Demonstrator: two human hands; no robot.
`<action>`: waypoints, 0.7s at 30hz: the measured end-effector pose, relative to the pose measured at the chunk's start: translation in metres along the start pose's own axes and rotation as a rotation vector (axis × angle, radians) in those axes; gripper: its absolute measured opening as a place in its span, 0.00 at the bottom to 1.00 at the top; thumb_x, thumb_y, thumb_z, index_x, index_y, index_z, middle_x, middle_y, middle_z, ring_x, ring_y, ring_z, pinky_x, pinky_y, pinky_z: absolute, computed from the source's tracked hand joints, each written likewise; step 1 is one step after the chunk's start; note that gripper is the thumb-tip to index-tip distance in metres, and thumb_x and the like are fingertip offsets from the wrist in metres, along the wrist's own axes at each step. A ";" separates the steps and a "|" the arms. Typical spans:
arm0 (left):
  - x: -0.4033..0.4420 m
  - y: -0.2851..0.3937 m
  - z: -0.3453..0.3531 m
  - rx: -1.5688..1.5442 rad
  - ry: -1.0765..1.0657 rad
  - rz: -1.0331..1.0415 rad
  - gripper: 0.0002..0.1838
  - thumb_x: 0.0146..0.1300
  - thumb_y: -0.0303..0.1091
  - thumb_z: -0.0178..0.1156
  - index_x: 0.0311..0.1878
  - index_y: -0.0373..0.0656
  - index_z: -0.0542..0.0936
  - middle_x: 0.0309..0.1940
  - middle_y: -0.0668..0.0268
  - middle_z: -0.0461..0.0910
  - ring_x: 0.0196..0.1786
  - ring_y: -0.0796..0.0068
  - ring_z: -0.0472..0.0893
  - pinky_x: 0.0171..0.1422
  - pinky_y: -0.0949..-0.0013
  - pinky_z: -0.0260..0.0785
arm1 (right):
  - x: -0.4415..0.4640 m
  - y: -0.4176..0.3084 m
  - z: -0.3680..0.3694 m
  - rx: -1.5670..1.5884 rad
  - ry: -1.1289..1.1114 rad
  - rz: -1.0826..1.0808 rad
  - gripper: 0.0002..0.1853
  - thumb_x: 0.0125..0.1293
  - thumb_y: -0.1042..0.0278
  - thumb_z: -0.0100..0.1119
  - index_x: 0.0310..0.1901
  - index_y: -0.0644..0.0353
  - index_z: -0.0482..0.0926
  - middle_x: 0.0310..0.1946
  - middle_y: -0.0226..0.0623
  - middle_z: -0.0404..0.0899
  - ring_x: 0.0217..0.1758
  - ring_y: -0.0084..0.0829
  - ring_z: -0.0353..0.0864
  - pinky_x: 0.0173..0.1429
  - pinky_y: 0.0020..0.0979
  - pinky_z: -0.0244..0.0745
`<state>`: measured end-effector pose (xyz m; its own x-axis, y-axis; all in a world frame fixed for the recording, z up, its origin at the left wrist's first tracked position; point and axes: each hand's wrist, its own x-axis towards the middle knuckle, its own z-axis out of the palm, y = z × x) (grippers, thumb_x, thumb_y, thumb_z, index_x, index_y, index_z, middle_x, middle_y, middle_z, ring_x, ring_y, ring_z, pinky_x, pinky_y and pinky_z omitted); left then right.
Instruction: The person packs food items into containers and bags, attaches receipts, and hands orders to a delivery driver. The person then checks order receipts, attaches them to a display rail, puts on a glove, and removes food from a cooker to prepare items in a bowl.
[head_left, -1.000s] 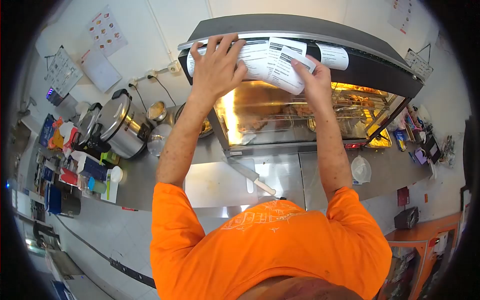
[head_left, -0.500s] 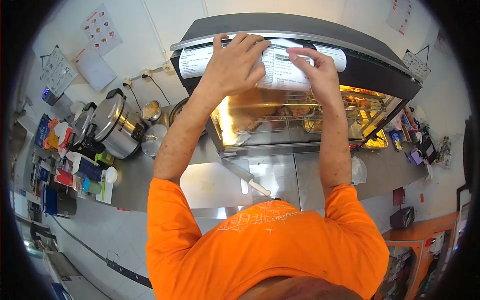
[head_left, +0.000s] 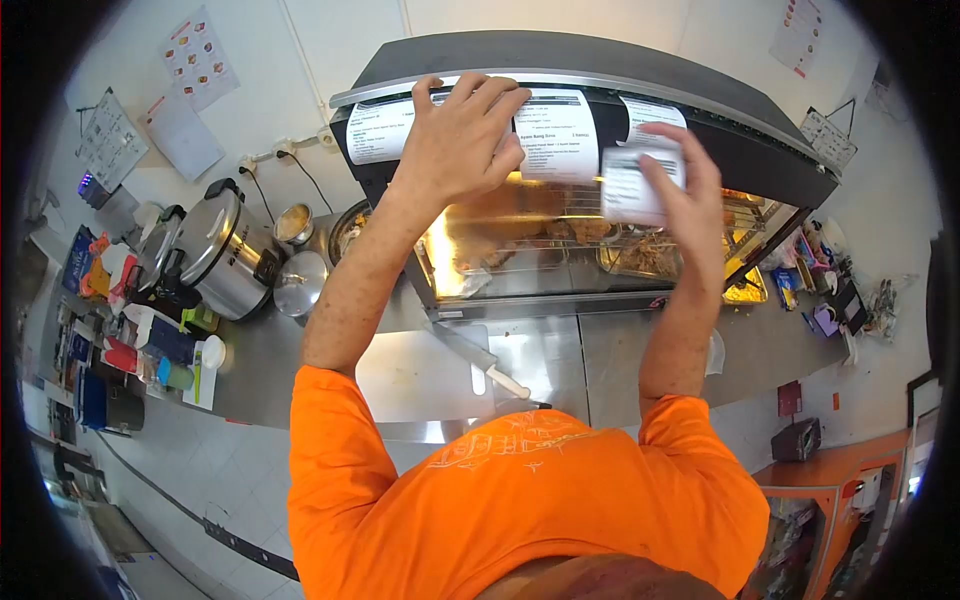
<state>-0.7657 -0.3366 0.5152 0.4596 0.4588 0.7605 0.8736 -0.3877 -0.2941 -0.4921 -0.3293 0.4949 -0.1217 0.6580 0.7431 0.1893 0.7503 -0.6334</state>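
My left hand (head_left: 458, 143) is up at the metal rail (head_left: 600, 80) along the warmer's top front, fingers spread and bent over its edge, thumb beside a hanging receipt (head_left: 556, 140). My right hand (head_left: 697, 205) pinches a separate receipt (head_left: 632, 190) between thumb and fingers, held in front of the glass and slightly blurred. Two more printed receipts hang from the rail: the left receipt (head_left: 378, 132) is partly behind my left hand, and the right receipt (head_left: 640, 112) is above the held one.
Inside the lit food warmer (head_left: 520, 307), fried pieces lie on racks and trays. A knife (head_left: 505, 380) rests across a white cutting board (head_left: 410, 375) on the steel counter (head_left: 620, 350). Pressure cookers (head_left: 225, 255) and a metal lid (head_left: 300, 283) stand left.
My right hand has pulled a receipt away from the middle of the rail, moving it right and down. The receipt behind it is now uncovered. My left hand stays at the rail.
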 end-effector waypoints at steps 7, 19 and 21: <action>0.000 0.001 0.004 0.053 0.017 -0.018 0.27 0.56 0.42 0.51 0.61 0.50 0.75 0.59 0.68 0.73 0.62 0.68 0.69 0.66 0.38 0.49 | 0.037 0.004 -0.065 -0.323 -0.352 0.187 0.35 0.54 0.77 0.54 0.67 0.49 0.70 0.26 0.35 0.77 0.22 0.18 0.74 0.30 0.27 0.69; 0.001 0.005 -0.003 0.039 -0.023 -0.046 0.26 0.58 0.39 0.50 0.61 0.54 0.76 0.56 0.68 0.73 0.62 0.69 0.70 0.69 0.36 0.46 | 0.038 0.027 -0.100 -0.679 -0.205 0.144 0.33 0.54 0.73 0.58 0.66 0.49 0.71 0.37 0.52 0.84 0.36 0.41 0.86 0.46 0.36 0.78; 0.001 0.006 -0.003 0.020 -0.024 -0.048 0.25 0.58 0.38 0.49 0.61 0.54 0.76 0.57 0.68 0.73 0.62 0.68 0.70 0.70 0.36 0.45 | 0.038 0.016 -0.107 -0.773 -0.222 0.230 0.32 0.57 0.74 0.60 0.66 0.49 0.72 0.34 0.49 0.85 0.33 0.33 0.86 0.43 0.33 0.78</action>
<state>-0.7605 -0.3406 0.5156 0.4206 0.4958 0.7598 0.8976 -0.3490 -0.2692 -0.3895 -0.2991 0.5356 -0.1721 0.8475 0.5022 0.8382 0.3937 -0.3773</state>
